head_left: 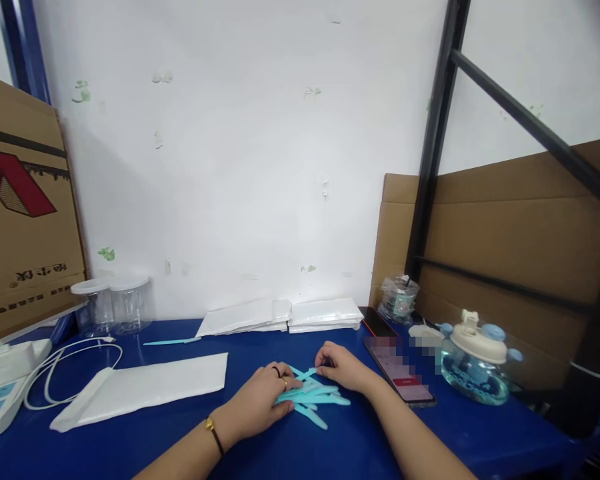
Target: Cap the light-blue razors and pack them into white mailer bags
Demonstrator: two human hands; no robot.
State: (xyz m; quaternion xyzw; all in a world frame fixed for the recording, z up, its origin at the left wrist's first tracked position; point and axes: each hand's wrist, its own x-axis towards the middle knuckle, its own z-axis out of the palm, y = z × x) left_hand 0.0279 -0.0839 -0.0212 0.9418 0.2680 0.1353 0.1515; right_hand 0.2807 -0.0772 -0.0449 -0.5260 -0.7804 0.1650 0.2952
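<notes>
Your left fingers (293, 383) curl part-open over the turquoise strips (320, 393) beneath them; your right hand (341, 365) nearly closes at one end. Holds unclear. You're apparently sorting; separating one calls for a light pinch.

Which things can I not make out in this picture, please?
Head view, all:
Turquoise sticks: exact number, hidden by overlap and the hands.
Phone: screen details, blurred by pixelated patch.
Power strip: outer part, cut off by left edge.
White packet: any contents, hidden by its wrapping.
</notes>
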